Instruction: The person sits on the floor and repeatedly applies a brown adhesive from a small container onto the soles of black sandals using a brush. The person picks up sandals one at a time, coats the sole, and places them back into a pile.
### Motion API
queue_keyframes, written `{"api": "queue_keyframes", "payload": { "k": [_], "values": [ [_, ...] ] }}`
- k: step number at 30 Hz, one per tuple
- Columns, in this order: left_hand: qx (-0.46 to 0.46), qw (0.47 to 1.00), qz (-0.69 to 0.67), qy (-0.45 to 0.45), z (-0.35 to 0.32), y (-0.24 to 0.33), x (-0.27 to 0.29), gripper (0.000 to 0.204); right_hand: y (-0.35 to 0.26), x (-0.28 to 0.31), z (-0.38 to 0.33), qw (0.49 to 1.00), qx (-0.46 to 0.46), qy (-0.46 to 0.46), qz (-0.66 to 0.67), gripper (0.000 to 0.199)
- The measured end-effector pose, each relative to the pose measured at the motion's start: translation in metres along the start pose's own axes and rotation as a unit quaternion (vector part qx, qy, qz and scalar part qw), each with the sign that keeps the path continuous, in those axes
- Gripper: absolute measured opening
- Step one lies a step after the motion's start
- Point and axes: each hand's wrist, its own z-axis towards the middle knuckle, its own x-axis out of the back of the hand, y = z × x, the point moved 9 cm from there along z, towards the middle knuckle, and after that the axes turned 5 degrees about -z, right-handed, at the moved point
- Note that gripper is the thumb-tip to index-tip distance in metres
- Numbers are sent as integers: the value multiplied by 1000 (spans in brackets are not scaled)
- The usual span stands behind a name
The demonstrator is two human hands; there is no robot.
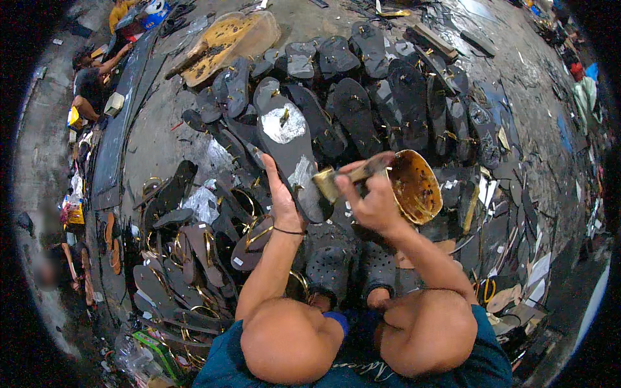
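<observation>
My left hand (pixel 284 210) supports a long dark grey sandal sole (pixel 268 103) along its left edge, with the palm flat to it and fingers pointing away from me. The sole is tilted up and shows shiny white patches and a small gold-coloured piece near its far end. My right hand (pixel 375 200) is closed round the handle of a flat brush (pixel 330 184), whose pale bristles are at the sole's near right edge. Just right of that hand is a tub (pixel 414 187) with brown, speckled residue inside. Whether the hand also touches the tub, I cannot tell.
Several dark soles (pixel 352 107) lie in rows beyond my hands. Finished-looking sandals with gold straps (pixel 200 252) are piled at the left. A cut yellow container (pixel 233 42) lies at the back. Another person (pixel 94 81) sits far left. Scraps (pixel 537 278) litter the right.
</observation>
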Motion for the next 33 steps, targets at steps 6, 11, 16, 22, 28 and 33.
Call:
{"api": "queue_keyframes", "payload": {
  "k": [6,11,16,22,28,33],
  "values": [
    [-93,991,95,8,-10,10,-13,71,-34,9,0,995,94,22,-3,16],
    [-98,990,105,-7,-15,23,-1,65,41,22,10,992,-89,85,29,18],
    [-18,997,35,67,-28,19,35,59,-58,-64,-29,950,-60,-221,211,17],
    [-158,983,-88,10,-3,149,75,59,25,-5,-19,951,-220,-33,214,23],
    [-265,923,96,263,-7,222,211,68,73,5,-54,945,-262,-4,197,26],
    [-126,482,867,15,-92,81,129,63,115,130,-47,979,-127,119,-107,27]
  ]
}}
